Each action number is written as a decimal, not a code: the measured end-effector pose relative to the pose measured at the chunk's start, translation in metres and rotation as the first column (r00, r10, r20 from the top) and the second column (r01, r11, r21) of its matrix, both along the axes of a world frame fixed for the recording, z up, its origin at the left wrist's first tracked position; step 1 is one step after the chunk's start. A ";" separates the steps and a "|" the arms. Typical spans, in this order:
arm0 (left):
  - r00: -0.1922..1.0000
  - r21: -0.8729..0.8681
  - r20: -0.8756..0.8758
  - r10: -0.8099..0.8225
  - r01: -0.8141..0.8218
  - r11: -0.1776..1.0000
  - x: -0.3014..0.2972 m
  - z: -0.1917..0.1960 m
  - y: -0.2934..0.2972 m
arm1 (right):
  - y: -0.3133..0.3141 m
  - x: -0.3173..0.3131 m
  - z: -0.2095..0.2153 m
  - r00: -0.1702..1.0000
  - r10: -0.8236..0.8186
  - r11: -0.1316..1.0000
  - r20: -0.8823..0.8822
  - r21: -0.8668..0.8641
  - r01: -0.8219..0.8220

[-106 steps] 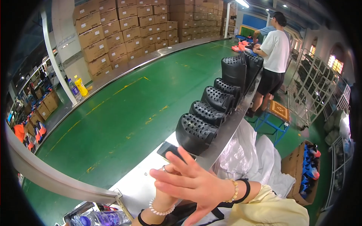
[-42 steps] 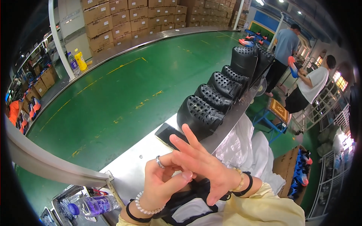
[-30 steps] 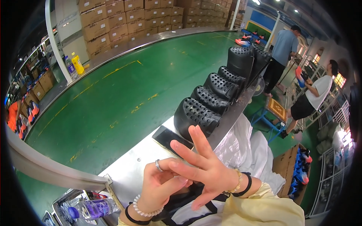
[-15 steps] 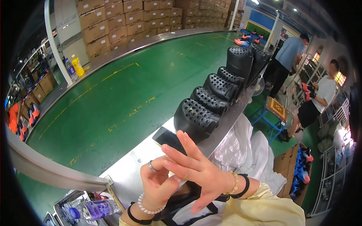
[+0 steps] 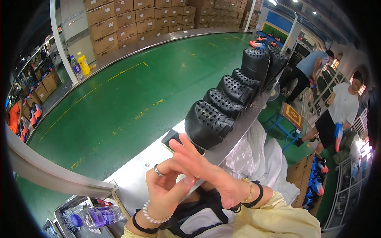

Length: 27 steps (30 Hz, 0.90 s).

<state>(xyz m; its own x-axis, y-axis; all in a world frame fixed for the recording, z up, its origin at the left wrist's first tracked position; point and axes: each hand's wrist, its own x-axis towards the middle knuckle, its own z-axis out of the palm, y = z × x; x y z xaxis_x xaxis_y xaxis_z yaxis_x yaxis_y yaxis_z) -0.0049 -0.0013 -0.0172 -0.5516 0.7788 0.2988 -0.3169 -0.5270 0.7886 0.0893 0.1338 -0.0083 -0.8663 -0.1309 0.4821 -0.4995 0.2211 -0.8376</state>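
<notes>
Closest to the hands, a flat black phone (image 5: pixel 175 139) lies on the steel desk (image 5: pixel 127 180), just beyond the fingertips and touching, or nearly touching, the toe of the nearest black perforated shoe (image 5: pixel 208 125); neither is gripped. The right hand (image 5: pixel 208 172) is open with its fingers spread and straight, laid across the left hand (image 5: pixel 164 192), which is loosely curled, thumb raised against the right fingers, a ring (image 5: pixel 158 171) on one finger and a bead bracelet (image 5: pixel 152 212) at the wrist; both hold nothing that I can see, only each other. Whatever the fingers are working at on one another is, I judge, best done right where they are, above the bare near strip of the desk, with small movements, so that a stray knuckle does not nudge the phone toward the green belt (image 5: pixel 131 91) or tip the shoe. Behind that shoe more black shoes (image 5: pixel 234 89) stand in a close row along the desk edge, each leaning on the next, so a bump could carry down the line. A crumpled clear plastic bag (image 5: pixel 250 154) hangs at the right; a water bottle (image 5: pixel 95 216) lies low at the left.
</notes>
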 end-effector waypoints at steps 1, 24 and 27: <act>1.000 0.000 0.000 0.000 0.000 1.000 0.000 0.000 -0.001 | 0.000 0.000 0.000 1.000 0.000 1.000 0.000 0.000 0.000; 0.966 -0.132 -0.199 0.164 -0.192 0.972 -0.005 0.002 -0.002 | -0.001 0.009 0.017 0.875 -0.355 0.624 -0.330 0.614 0.484; 0.970 -0.133 -0.187 0.158 -0.185 0.974 -0.004 0.000 -0.004 | -0.005 0.010 0.017 0.862 -0.381 0.598 -0.334 0.623 0.505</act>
<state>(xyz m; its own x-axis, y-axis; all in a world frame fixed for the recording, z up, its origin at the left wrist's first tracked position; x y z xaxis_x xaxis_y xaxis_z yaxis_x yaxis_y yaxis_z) -0.0092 -0.0050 -0.0173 -0.6307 0.7198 0.2901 -0.0831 -0.4344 0.8969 0.0993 0.1290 0.0091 -0.8310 -0.0887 0.5492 -0.2879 0.9133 -0.2881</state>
